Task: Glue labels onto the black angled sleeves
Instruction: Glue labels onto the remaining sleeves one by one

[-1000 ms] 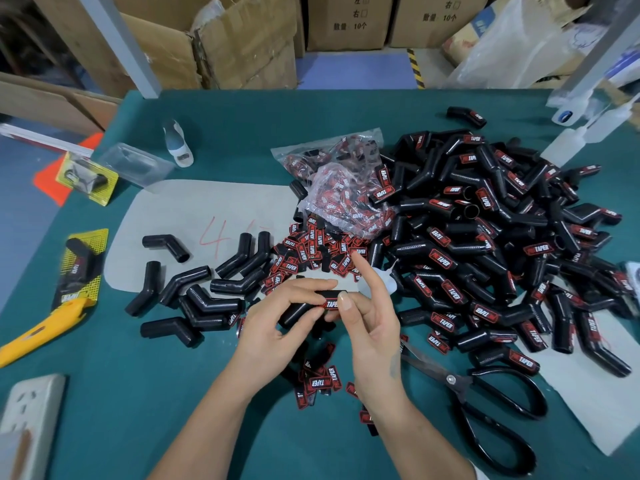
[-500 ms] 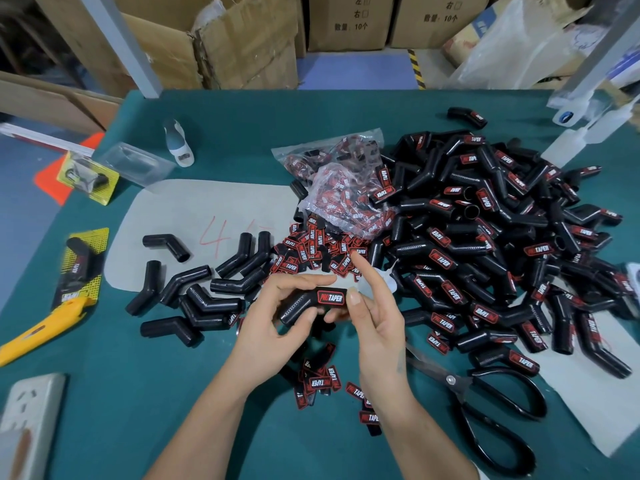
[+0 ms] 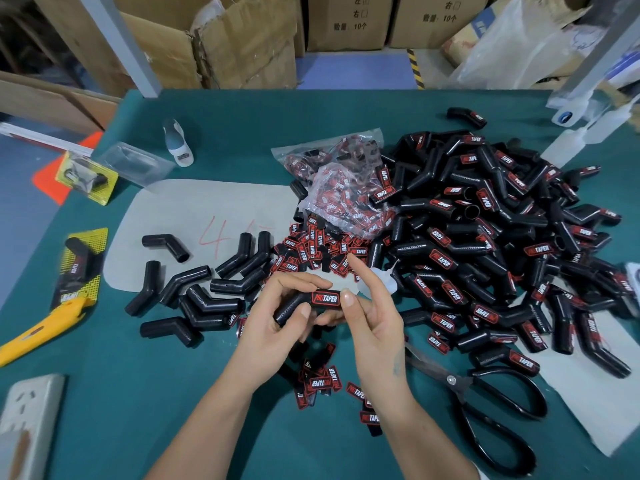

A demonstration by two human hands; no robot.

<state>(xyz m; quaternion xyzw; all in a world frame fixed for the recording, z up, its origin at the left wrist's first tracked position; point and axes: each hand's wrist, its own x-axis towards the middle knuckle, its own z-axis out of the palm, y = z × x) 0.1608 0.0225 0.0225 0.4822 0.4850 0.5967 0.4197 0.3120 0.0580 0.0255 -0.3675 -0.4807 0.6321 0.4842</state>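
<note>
Head view, left to right: unlabelled sleeves (image 3: 194,296) lie on the bench (image 3: 104,375) at left, loose labels (image 3: 311,251) at centre, and the labelled pile (image 3: 485,244) at right. Left hand (image 3: 277,327) curls its fingers and thumb around the sleeve in hand (image 3: 298,304), held above the bench, label (image 3: 325,298) uppermost. Right hand (image 3: 370,320) pinches the labelled end, thumb tip just beside the label, index finger raised; judged best practice is firm, even pressure along the whole label until the glue grips, edges included.
</note>
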